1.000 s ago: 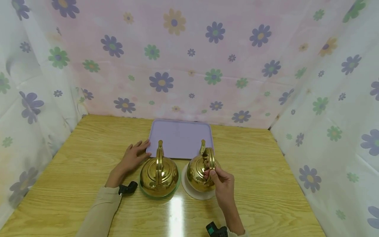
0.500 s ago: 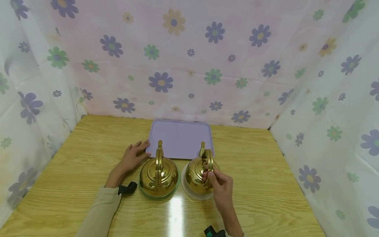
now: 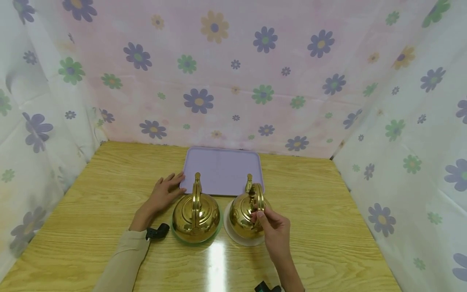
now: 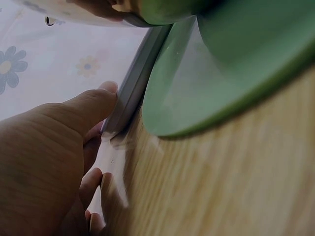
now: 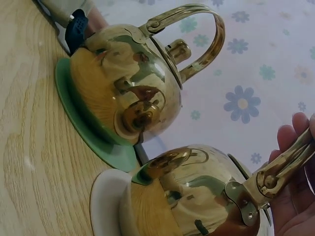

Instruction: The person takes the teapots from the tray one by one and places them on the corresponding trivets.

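Note:
My right hand (image 3: 277,233) grips the raised handle of the right gold kettle (image 3: 242,215), fingers and thumb around its near part. This kettle is over a white plate (image 5: 104,201); whether its base touches the plate I cannot tell. Left of it, a second gold kettle (image 3: 193,227) stands on a green plate (image 5: 91,137), its handle upright. Both spouts point away from me. My left hand (image 3: 164,196) lies beside the second kettle with fingers extended. Its thumb and fingertips touch the left edge of a lilac tray (image 3: 222,170), as the left wrist view also shows.
The tray lies flat behind both kettles, close to their spouts. The wooden table (image 3: 313,194) ends at flowered cloth (image 3: 233,81) at the back and both sides. A black wrist device (image 3: 158,231) sits close to the left kettle's side.
My right hand and the right kettle's handle shift slightly left, then slightly back right. My left hand, the left kettle and the tray stay in place.

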Demonstrator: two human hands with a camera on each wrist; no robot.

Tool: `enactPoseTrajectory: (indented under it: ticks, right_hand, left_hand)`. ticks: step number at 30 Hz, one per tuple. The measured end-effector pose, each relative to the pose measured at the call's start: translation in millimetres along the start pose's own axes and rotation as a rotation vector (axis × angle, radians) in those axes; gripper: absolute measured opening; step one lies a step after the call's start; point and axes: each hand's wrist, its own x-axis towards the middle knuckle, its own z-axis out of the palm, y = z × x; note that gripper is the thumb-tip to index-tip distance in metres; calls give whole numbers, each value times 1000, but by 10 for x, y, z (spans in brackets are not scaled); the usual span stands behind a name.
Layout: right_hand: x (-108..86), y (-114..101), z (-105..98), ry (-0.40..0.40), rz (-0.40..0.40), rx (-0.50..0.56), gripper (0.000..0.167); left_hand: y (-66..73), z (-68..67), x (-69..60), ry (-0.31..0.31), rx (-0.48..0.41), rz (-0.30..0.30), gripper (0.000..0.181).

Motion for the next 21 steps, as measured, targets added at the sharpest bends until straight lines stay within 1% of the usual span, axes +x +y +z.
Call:
enactPoseTrajectory:
  ticks: [8,16,21]
  right_hand:
    - [-7,13,4,9,4,15,29]
    - [-11,18,4,7,-9,43,27]
    - [-11,23,7,10,-33,57,26]
  left_hand:
    - [1,4,0,-12,14,-27,58]
    - [-7,9,2,-10,31,-32,58]
    - [0,1,4,-13,34,-26,58]
